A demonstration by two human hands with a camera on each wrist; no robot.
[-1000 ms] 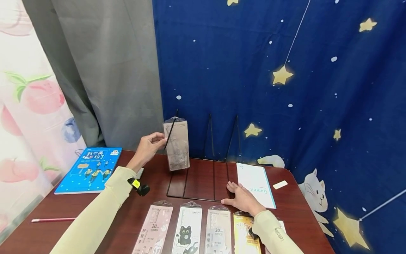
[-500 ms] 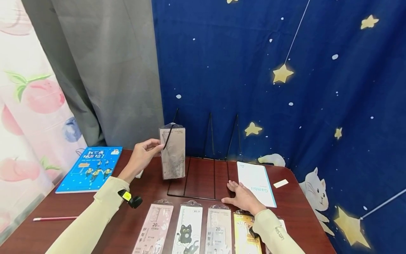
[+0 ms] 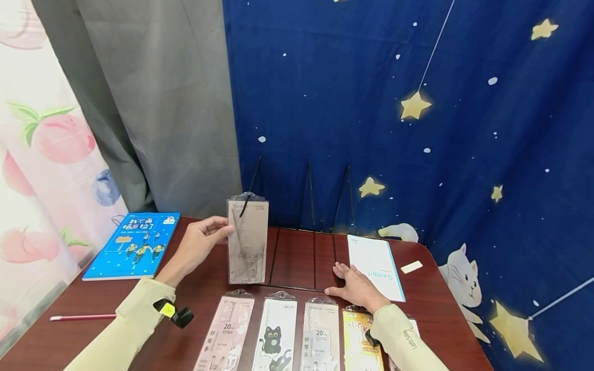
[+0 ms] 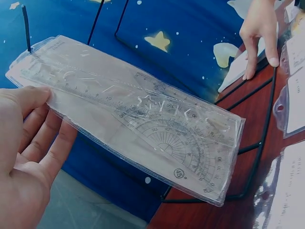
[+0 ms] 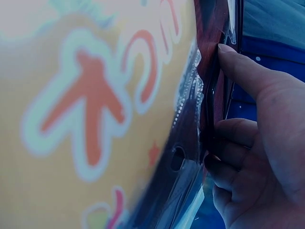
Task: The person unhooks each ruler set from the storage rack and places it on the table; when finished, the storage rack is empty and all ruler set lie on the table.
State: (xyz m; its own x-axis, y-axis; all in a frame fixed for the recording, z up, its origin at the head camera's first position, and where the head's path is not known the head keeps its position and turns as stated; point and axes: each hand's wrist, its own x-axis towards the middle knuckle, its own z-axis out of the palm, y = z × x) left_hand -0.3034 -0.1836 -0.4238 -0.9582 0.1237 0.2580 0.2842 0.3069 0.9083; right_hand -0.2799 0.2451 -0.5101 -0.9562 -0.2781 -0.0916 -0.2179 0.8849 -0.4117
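Ruler set (image 3: 247, 241) lifted off wire rack (image 3: 297, 257), left hand (image 3: 197, 246) gripping.

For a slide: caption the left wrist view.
Left hand holds a clear ruler-set pouch above the black wire rack.

A dark red-brown wooden table (image 3: 431, 304) with a rounded corner fills the foreground; behind it hangs a navy cloth (image 3: 394, 103) printed with yellow stars and white cats; a grey curtain (image 3: 153, 103) sits left of it; further left, a pale fabric (image 3: 42, 139) with what look like peaches; lighting is even.
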